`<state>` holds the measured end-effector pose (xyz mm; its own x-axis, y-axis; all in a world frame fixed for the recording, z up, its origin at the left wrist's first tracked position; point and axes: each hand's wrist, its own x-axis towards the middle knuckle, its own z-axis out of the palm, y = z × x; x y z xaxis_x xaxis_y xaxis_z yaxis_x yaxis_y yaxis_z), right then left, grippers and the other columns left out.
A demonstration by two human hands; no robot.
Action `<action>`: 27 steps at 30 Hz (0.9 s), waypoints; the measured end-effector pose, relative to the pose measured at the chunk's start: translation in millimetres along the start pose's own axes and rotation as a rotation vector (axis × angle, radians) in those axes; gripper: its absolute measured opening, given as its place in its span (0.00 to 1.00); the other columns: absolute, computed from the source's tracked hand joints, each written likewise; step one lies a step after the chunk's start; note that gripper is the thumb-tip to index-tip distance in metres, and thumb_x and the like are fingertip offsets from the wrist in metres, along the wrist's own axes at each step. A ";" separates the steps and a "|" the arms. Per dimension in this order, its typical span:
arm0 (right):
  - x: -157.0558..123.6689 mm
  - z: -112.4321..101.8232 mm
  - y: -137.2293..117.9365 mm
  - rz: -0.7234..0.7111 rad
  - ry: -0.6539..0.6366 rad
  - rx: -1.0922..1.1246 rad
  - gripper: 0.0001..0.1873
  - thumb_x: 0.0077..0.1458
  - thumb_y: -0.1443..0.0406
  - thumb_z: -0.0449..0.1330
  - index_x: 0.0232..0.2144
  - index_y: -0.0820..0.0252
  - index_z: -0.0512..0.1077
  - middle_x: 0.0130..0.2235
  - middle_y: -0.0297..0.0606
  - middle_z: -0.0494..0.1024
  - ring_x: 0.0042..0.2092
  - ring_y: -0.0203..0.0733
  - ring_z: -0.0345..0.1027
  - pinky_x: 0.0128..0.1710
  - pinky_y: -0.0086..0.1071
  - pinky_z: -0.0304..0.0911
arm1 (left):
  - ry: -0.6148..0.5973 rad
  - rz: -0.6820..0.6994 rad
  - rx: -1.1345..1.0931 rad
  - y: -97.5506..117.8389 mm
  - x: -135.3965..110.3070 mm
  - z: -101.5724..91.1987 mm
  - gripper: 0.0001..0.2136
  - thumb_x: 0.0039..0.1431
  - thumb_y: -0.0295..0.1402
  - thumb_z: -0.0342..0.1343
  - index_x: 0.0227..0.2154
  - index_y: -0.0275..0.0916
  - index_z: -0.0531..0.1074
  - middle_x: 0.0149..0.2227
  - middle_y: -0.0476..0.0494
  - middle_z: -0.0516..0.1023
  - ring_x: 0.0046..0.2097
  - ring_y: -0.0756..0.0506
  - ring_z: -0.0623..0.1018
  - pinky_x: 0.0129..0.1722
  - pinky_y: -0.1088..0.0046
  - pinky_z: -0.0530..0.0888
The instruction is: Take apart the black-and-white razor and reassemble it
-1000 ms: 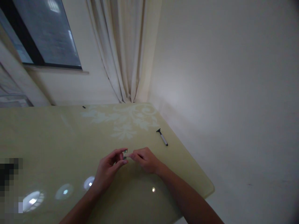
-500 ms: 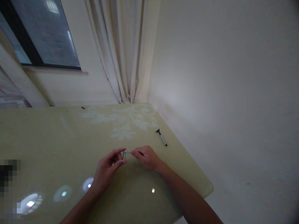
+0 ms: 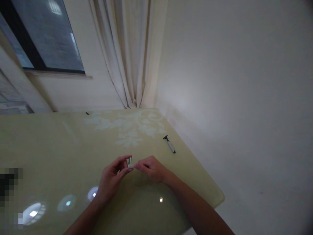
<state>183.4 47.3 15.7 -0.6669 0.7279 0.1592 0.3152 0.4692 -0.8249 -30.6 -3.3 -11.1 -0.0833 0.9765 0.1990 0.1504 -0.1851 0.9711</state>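
My left hand (image 3: 112,174) grips a small flat rectangular piece (image 3: 129,160), striped green, pale and dark, upright between thumb and fingertips. It could be a razor cartridge, but it is too small to tell. Beside it, my right hand (image 3: 153,168) has its fingers closed in a pinch on a small whitish thin thing (image 3: 131,165), whose kind I cannot make out. The tip of this thing meets the lower end of the striped piece, close to my left thumb. A razor (image 3: 169,144) with a grey-and-black handle lies on the table beyond my right hand.
The glossy pale green table (image 3: 61,150) has a rounded corner at right and runs up to the wall (image 3: 232,98). A tiny dark piece (image 3: 87,113) lies near its far edge. Curtains (image 3: 132,58) hang behind. A blurred-out dark patch (image 3: 8,182) covers the left edge.
My right hand has moved slightly down and left, taking the whitish thing from the upper part of the striped piece to its lower end. My left hand stays put.
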 end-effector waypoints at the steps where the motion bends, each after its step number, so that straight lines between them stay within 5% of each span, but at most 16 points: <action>1: 0.0 0.6 -0.1 -0.001 -0.010 0.002 0.29 0.69 0.47 0.50 0.21 0.59 0.59 0.22 0.27 0.55 0.26 0.32 0.51 0.28 0.29 0.45 | 0.005 0.004 0.005 -0.3 -0.2 -0.3 0.19 0.52 0.40 0.67 0.47 0.43 0.80 0.28 0.53 0.73 0.31 0.49 0.74 0.34 0.74 0.70; 6: 2.1 -0.3 -1.8 0.025 0.087 -0.053 0.29 0.69 0.47 0.49 0.21 0.59 0.59 0.23 0.27 0.56 0.26 0.32 0.51 0.29 0.30 0.45 | -0.002 0.030 0.024 0.4 -1.0 -0.7 0.17 0.53 0.40 0.67 0.46 0.43 0.80 0.27 0.53 0.72 0.30 0.49 0.73 0.33 0.74 0.70; 20: 5.2 -2.0 -3.7 0.039 0.088 -0.014 0.31 0.68 0.45 0.50 0.20 0.60 0.63 0.22 0.27 0.56 0.26 0.33 0.51 0.28 0.30 0.45 | -0.001 0.051 0.037 3.4 -1.8 2.1 0.17 0.53 0.40 0.67 0.45 0.41 0.80 0.27 0.53 0.72 0.30 0.49 0.73 0.33 0.74 0.70; 27: 10.5 -50.8 22.9 0.152 0.600 -0.081 0.26 0.69 0.50 0.49 0.36 0.62 0.77 0.25 0.32 0.68 0.29 0.38 0.61 0.31 0.29 0.53 | -0.032 0.065 0.107 8.6 9.9 18.9 0.20 0.55 0.43 0.66 0.48 0.42 0.75 0.33 0.51 0.73 0.29 0.51 0.70 0.30 0.75 0.69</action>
<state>218.0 91.1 26.0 -0.1229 0.9325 0.3395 0.4426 0.3577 -0.8223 -11.5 7.0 -3.3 -0.0387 0.9662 0.2550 0.2585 -0.2369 0.9365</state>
